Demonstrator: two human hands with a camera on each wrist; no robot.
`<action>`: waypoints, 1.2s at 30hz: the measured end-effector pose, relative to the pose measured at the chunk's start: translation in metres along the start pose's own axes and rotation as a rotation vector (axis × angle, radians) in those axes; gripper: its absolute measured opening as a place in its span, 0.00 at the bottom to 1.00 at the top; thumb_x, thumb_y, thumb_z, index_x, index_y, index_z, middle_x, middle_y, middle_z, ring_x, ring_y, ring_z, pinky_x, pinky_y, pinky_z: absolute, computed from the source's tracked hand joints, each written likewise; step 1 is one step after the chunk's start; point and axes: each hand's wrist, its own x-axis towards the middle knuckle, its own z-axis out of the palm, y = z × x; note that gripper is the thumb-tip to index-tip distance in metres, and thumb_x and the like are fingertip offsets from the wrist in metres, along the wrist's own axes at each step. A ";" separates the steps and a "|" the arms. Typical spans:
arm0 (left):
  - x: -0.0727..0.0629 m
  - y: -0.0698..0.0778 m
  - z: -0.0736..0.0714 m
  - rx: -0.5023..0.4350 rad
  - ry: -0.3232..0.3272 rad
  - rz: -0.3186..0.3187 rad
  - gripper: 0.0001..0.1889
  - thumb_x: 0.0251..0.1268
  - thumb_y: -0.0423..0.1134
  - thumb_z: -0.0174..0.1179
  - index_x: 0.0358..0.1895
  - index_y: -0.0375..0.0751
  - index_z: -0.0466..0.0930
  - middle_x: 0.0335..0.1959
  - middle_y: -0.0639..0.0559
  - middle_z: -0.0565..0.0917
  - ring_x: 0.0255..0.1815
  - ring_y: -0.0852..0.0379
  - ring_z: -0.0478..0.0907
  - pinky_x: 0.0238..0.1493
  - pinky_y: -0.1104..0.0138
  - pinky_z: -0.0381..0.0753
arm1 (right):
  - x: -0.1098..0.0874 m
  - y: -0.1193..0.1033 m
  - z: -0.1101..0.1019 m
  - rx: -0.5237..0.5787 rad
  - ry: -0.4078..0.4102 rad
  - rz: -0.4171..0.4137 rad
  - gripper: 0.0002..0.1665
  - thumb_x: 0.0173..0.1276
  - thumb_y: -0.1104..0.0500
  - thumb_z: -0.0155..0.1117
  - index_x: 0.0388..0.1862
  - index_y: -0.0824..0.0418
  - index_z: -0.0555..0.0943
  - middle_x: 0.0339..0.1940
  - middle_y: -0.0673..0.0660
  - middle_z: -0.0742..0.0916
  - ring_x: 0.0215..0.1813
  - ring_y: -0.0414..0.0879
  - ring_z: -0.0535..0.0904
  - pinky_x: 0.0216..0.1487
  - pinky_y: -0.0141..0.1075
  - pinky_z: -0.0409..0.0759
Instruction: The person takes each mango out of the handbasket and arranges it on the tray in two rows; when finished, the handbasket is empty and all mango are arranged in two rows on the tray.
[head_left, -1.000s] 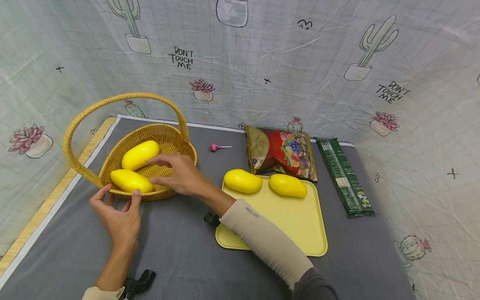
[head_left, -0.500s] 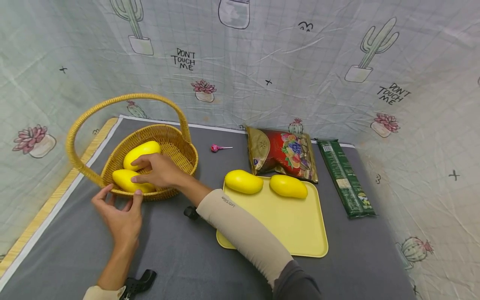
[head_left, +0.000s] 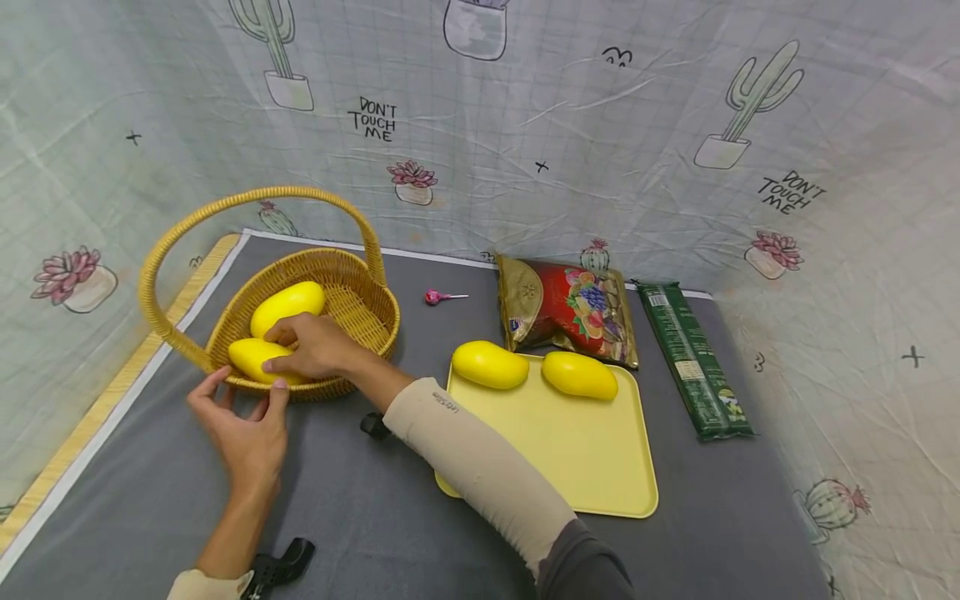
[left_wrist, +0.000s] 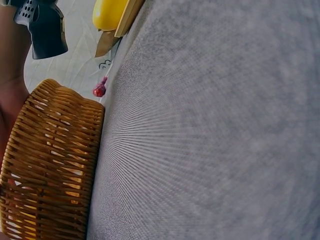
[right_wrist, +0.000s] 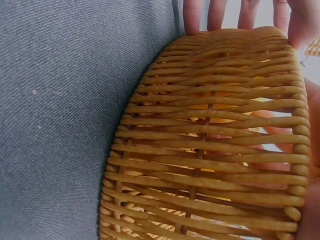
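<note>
The nearer yellow fruit (head_left: 251, 358), lying in the wicker basket (head_left: 360, 317) beside another fruit (head_left: 288, 307), is gripped by the right hand (head_left: 317, 343); the basket's near rim is held by the left hand (head_left: 246, 429).

The grey-clothed table (head_left: 360, 517) (its pale wooden edge (head_left: 90, 417) showed at the left) directly bore a handled wicker basket (head_left: 356, 315), a pink-wrapped lollipop (head_left: 432, 297), a fruit-printed foil bag (head_left: 570, 304), a long green packet (head_left: 693, 362) and a yellow rectangular tray (head_left: 577, 467).

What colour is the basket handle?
The basket handle is golden yellow, with a fine banded wrap; it shows best in the head view.
</note>
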 end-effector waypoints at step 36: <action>-0.001 0.000 0.000 0.018 0.002 -0.012 0.37 0.68 0.34 0.69 0.76 0.48 0.59 0.80 0.53 0.55 0.80 0.48 0.61 0.51 0.74 0.76 | -0.104 0.026 -0.056 0.290 0.411 -0.296 0.32 0.68 0.57 0.79 0.71 0.55 0.82 0.68 0.53 0.86 0.65 0.41 0.81 0.58 0.24 0.81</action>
